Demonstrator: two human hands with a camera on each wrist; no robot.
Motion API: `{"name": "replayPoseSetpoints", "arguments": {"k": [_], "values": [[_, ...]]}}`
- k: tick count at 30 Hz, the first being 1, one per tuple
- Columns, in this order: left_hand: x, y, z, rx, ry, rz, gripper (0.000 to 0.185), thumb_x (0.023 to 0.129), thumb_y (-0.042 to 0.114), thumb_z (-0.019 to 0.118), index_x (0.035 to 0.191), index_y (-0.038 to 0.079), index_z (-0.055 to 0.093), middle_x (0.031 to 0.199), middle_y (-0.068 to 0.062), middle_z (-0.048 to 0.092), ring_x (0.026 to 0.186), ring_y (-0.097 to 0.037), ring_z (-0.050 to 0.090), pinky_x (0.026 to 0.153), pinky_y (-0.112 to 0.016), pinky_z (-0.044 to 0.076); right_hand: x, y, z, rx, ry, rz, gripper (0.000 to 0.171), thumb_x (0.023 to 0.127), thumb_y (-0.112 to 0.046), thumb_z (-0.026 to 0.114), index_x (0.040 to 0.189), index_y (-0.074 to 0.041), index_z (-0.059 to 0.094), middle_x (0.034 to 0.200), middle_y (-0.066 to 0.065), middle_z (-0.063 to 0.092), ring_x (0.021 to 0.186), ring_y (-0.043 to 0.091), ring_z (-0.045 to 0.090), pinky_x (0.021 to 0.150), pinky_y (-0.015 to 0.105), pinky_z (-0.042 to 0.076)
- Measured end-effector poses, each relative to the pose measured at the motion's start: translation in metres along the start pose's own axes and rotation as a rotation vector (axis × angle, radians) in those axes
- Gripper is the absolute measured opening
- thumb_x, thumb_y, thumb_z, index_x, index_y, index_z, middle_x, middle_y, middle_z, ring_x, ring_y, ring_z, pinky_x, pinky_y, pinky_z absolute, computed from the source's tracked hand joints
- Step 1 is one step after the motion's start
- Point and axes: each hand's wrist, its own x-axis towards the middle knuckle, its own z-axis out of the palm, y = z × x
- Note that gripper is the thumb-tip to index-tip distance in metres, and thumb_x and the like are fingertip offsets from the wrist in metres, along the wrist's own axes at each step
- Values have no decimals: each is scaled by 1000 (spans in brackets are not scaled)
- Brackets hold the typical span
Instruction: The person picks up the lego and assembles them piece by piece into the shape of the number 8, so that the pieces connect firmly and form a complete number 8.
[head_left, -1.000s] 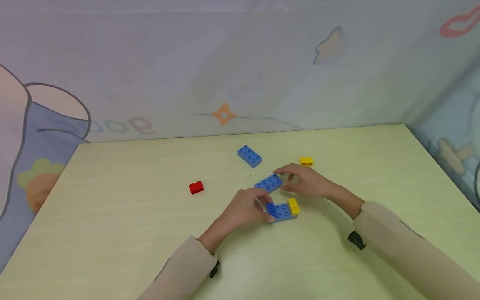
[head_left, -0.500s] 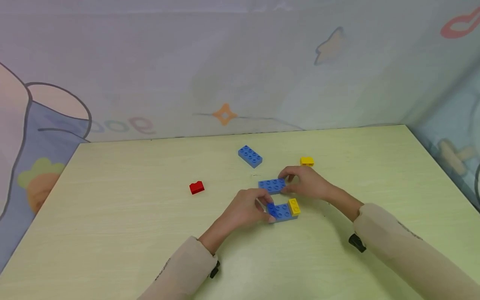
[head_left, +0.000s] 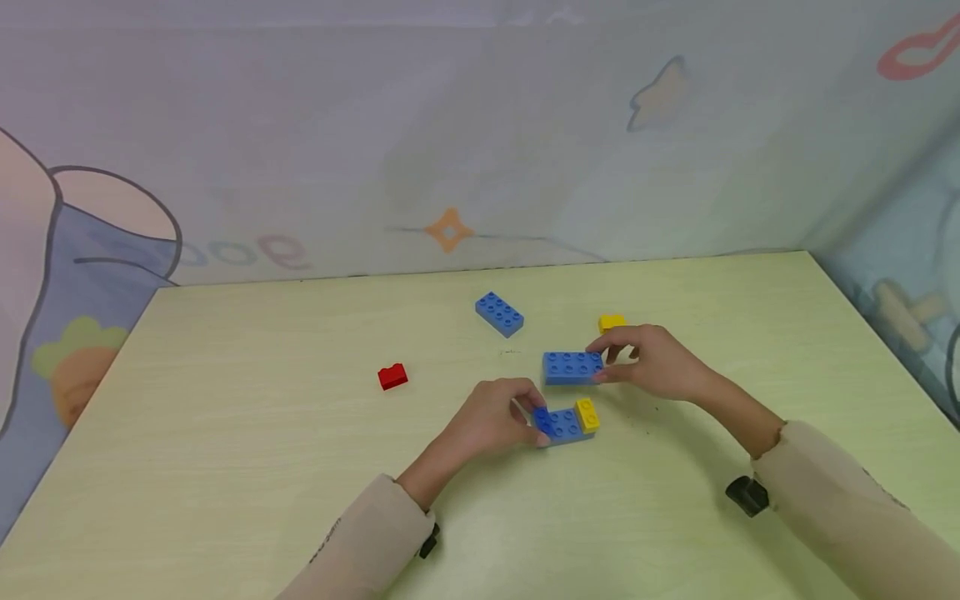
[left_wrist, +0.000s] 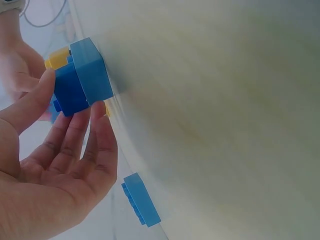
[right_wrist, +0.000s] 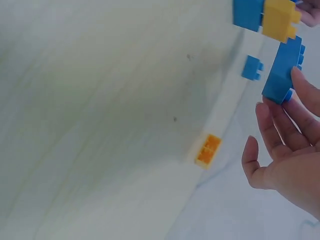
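On the pale green table [head_left: 225,467], my left hand [head_left: 491,421] steadies the blue-and-yellow brick stack [head_left: 567,421] by its left end. My right hand [head_left: 656,362] pinches the blue eight-stud brick [head_left: 573,367], seemingly lifted, its long axis left-right, just beyond the stack and parallel to it.

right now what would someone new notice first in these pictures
Mid-table, the right hand pinches a blue eight-stud brick by its end, just above the tabletop. In front of it the left hand holds a blue plate carrying a small yellow brick. Alone to the left lies a red brick on the pale green table.
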Motion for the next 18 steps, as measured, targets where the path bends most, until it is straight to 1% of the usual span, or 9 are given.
{"name": "replayPoseSetpoints", "arguments": {"k": [3,7,11,18], "values": [[0,0,0,0,2,0,26,74,14,76,96,9,64,88,0,61,80,-15,55,69,-26,45,-8,-4,-5,15,-1,-14,26,79,-10,71,103,-4,66,93,1,63,85,19,55,75,40,43],[-1,0,0,-2,4,-2,26,74,13,76,96,9,64,88,0,61,80,-16,55,69,-27,45,-17,-8,-6,42,-31,-35,26,79,-12,71,104,-6,66,96,-2,63,88,19,54,77,42,43],[-1,0,0,1,3,0,27,74,13,76,97,8,64,88,-1,61,80,-15,55,68,-27,45,-24,-12,-3,76,-55,-63,26,79,-13,71,104,-8,66,97,-3,63,88,18,54,77,41,43],[0,0,0,17,4,14,31,72,14,78,99,5,63,90,-2,62,79,-15,56,68,-26,45,-30,-15,7,106,-46,-98,26,78,-12,72,103,-9,66,97,-5,64,86,14,55,76,39,44]]}}
